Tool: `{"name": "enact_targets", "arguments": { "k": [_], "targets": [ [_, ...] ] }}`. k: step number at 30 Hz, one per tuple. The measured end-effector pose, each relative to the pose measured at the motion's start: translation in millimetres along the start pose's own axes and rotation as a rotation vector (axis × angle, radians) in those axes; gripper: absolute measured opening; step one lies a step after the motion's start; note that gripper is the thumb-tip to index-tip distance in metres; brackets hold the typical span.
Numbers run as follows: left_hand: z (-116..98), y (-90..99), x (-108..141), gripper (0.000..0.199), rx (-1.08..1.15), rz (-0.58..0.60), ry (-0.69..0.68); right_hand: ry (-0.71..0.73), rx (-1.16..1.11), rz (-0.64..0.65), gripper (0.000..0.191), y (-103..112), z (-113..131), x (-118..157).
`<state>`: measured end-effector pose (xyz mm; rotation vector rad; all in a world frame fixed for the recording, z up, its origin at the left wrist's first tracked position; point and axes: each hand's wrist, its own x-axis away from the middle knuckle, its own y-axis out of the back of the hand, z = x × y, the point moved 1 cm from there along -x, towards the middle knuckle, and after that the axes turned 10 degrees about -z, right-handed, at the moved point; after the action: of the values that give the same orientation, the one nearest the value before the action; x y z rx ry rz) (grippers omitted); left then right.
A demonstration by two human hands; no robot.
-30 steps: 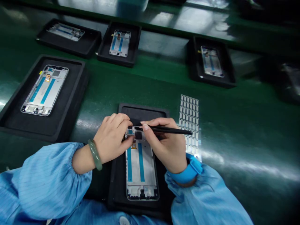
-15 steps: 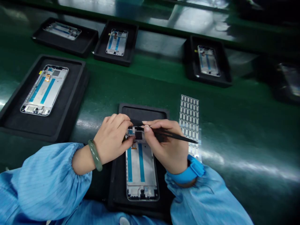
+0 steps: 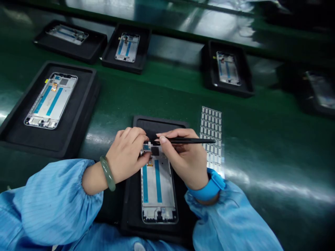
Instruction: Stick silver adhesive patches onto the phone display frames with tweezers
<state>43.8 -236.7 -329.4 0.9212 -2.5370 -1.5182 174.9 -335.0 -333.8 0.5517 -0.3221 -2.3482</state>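
Observation:
A silver phone frame (image 3: pixel 164 184) with two blue strips lies in a black foam tray (image 3: pixel 133 209) in front of me. My left hand (image 3: pixel 128 148) is closed on its top left corner, thumb on the inner face and fingers at the upper edge. My right hand (image 3: pixel 185 155) pinches black tweezers (image 3: pixel 193 141), held nearly level. Their tips reach the frame's top edge beside my left fingers; whether they grip anything there is too small to tell.
A sheet of small pale stickers (image 3: pixel 210 130) lies right of the tray. Another phone frame (image 3: pixel 52 101) rests in a black tray (image 3: pixel 83 90) at left. Further back, several trays with phone frames stand in a row, including a left tray (image 3: pixel 91 47) and a right tray (image 3: pixel 244 83).
The tweezers have swung from slanting down at the right to nearly level, and my right hand has shifted slightly left. The back row of trays has moved a little left.

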Motion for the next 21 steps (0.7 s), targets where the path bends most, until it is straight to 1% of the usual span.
{"name": "enact_targets", "arguments": {
  "k": [2,6,12,18,21],
  "targets": [
    [0.0,0.2,0.0,0.021,0.000,0.000,0.001,0.006,0.016,-0.006,0.012,0.8,-1.3,0.7],
    [0.5,-0.6,0.4,0.021,0.002,-0.007,-0.005,0.081,0.093,0.009,0.012,1.6,-0.8,1.1],
    [1.4,-1.7,0.1,0.020,-0.010,-0.015,-0.010,0.273,0.192,0.056,0.014,-0.7,8.7,-3.8],
    [1.7,-1.5,1.2,0.018,-0.011,0.003,-0.030,0.427,0.236,0.160,0.014,-4.5,11.9,-4.2],
    [3.8,-2.7,5.1,0.018,-0.023,-0.009,-0.064,0.451,0.293,0.119,0.010,-4.4,11.0,-1.5]
  ]
}}
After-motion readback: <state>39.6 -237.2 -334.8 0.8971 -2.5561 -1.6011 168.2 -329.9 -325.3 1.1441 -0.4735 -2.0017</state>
